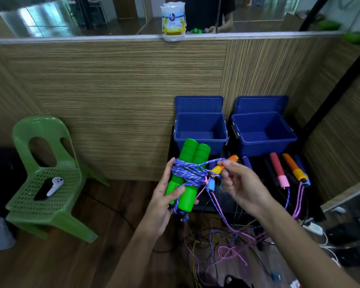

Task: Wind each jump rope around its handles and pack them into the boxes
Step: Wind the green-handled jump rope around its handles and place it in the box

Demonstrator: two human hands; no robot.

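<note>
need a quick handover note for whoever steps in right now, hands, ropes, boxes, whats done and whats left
Left hand grips the two green handles side by side, blue rope already wound around their middle.
Right hand pinches the rope's free strand beside the bundle.
Both blue boxes stand open behind, nothing visible inside.
Done: most of the green rope's winding.
Left: finish and box it, then wind the other ropes; a red-pink handle and an orange handle lie on the black surface, cords hanging to the floor.
</note>
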